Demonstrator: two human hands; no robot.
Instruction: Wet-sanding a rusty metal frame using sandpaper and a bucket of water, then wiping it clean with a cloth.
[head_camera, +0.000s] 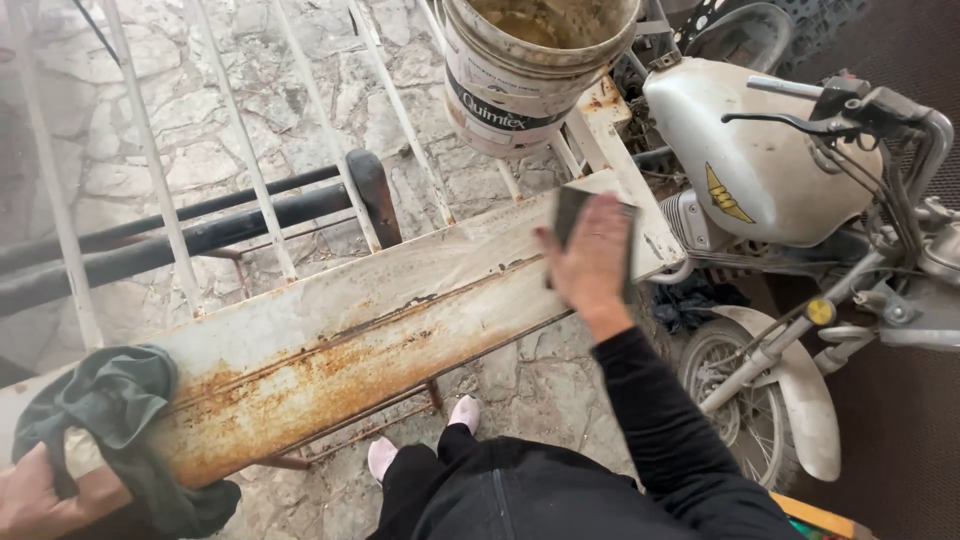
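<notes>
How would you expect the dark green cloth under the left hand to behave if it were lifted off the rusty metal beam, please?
The dark green cloth would probably flop: it already drapes in soft folds over the edge of the rusty metal beam. It looks light, since it hangs from the left hand without strain. It may snag rather than slide, as the rust appears rough.

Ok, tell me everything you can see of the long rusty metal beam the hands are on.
The metal beam is a long, flat, pale-painted rail of a barred frame, running diagonally from lower left to upper right. Orange rust streaks its lower edge, heaviest at left. The right hand presses a dark sanding sheet on it; the left hand holds a green rag there.
</notes>
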